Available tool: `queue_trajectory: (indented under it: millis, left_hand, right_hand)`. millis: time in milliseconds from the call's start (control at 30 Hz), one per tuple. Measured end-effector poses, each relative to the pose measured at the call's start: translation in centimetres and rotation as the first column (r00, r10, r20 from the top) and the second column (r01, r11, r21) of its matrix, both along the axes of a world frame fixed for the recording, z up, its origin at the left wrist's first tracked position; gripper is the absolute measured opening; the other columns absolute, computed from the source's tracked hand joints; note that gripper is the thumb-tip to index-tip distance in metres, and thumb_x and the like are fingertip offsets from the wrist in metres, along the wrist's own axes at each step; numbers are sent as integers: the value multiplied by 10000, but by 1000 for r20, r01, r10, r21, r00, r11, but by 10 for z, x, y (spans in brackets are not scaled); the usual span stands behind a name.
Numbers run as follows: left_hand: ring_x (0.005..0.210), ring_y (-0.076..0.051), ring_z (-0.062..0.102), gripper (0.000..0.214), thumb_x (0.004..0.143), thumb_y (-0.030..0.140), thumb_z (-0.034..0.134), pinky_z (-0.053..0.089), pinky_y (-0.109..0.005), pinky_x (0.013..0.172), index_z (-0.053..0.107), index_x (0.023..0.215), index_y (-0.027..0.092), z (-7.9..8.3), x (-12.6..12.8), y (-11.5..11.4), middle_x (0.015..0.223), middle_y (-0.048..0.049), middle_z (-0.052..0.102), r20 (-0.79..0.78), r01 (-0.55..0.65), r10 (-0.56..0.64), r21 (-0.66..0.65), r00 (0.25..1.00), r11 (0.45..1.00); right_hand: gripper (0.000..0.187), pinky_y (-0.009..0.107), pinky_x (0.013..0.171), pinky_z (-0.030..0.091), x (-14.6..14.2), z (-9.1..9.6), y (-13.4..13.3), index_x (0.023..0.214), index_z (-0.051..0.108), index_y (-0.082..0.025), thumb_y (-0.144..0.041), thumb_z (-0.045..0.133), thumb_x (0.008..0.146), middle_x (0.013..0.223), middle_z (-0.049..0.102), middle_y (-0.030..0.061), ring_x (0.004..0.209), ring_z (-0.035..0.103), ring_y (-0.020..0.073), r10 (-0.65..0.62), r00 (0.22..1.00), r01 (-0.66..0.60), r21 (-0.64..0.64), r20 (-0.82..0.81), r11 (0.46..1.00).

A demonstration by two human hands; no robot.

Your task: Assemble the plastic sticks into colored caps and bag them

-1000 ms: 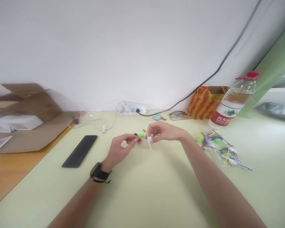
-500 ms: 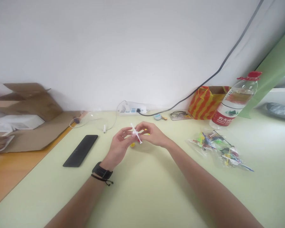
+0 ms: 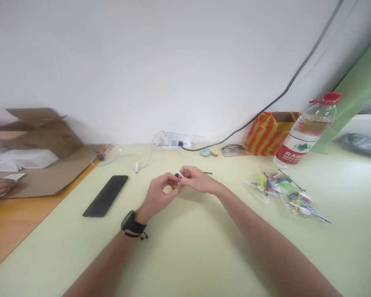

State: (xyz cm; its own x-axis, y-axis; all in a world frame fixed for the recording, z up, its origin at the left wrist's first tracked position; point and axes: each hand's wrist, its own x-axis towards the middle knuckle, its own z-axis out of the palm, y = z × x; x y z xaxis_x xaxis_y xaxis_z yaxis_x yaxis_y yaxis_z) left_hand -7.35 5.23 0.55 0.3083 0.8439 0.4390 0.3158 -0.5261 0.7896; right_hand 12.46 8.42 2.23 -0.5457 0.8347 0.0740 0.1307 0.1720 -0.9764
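Note:
My left hand (image 3: 162, 190), with a dark watch and cord at its wrist, is closed in a pinch at the middle of the table. Its thumb and fingertips meet those of my right hand (image 3: 198, 180), also pinched. Between the fingertips shows a thin white plastic piece (image 3: 180, 174), largely covered by my right fingers. A small black round part (image 3: 176, 175) sits against my left fingertips. Just under the left fingers a bit of yellow plastic (image 3: 173, 187) peeks out. Behind my right hand lies a thin dark green stick (image 3: 208, 173), partly hidden.
To the right lie clear bags of colourful plastic parts (image 3: 289, 192), with a large water bottle (image 3: 306, 132) and striped bag (image 3: 267, 134) behind. A black flat case (image 3: 105, 196) lies left. A power strip (image 3: 173, 142) stands by the wall. Another person's hand (image 3: 0, 189) is at a cardboard box (image 3: 46, 177).
The white cross-shaped piece, which stood out above my fingers, is now turned and mostly covered. A black part has come into view at my left fingertips. The other person's hand shifted slightly.

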Motion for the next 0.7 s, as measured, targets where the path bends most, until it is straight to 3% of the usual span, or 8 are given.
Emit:
queue_trajectory:
  millis: [133, 267, 367, 433, 533, 633, 700]
  left_hand:
    - [832, -208, 697, 133, 868, 298, 726, 536, -331, 800, 677, 772, 221, 3, -2, -5, 895, -48, 744, -187, 37, -16, 108, 982, 993]
    - [906, -228, 698, 144, 867, 383, 747, 551, -368, 864, 769, 949, 267, -1, -10, 2, 1003, -62, 754, -403, 82, -23, 129, 915, 988]
    - [1078, -252, 668, 131, 903, 384, 715, 541, -409, 962, 785, 930, 277, -5, -13, 9, 1106, -57, 762, -454, 126, -31, 180, 890, 975]
    - [1220, -255, 615, 163, 948, 375, 660, 506, -432, 1053, 772, 1018, 281, -5, -14, 9, 1215, -48, 740, -466, 143, -35, 198, 884, 970]
    - [1427, -251, 463, 336, 1010, 403, 552, 401, -466, 1186, 657, 1311, 296, -4, -13, 6, 1498, -42, 566, -527, 107, -2, 169, 850, 980]
    - [1565, -269, 218, 529, 1050, 451, 446, 283, -494, 1261, 402, 1558, 312, -7, -10, 1, 1684, -17, 281, -624, 113, -15, 118, 782, 987]
    - [1585, -282, 126, 586, 1064, 472, 391, 246, -503, 1275, 280, 1616, 307, -12, -8, 1, 1709, -9, 189, -672, 135, -44, 83, 739, 987]
  right_hand:
    - [101, 252, 565, 372, 12, -6, 9, 955, 582, -220, -252, 536, 872, 683, 585, -49, 596, 518, 133, -226, 935, 172, 210, 273, 962]
    - [196, 279, 684, 445, 26, -14, 19, 1034, 661, -196, -238, 646, 844, 818, 676, 10, 737, 612, 166, -270, 871, 155, 291, 410, 944]
    - [228, 308, 781, 458, 30, -18, 21, 1116, 661, -184, -270, 619, 910, 987, 694, 66, 881, 633, 200, -346, 812, 183, 358, 470, 916]
    - [261, 346, 868, 447, 31, -20, 21, 1187, 632, -168, -271, 565, 957, 1135, 661, 118, 1038, 605, 246, -432, 750, 230, 414, 500, 880]
    - [271, 406, 966, 412, 32, -22, 18, 1218, 615, -162, -276, 535, 986, 1245, 602, 164, 1200, 520, 309, -505, 668, 256, 467, 547, 846]
    - [232, 418, 953, 423, 31, -24, 15, 1125, 646, -181, -318, 495, 1013, 1192, 603, 158, 1160, 530, 311, -501, 630, 229, 474, 594, 850]
    - [243, 413, 939, 433, 27, -24, 12, 1081, 649, -190, -366, 496, 1016, 1171, 600, 149, 1136, 542, 305, -488, 622, 207, 473, 612, 856]
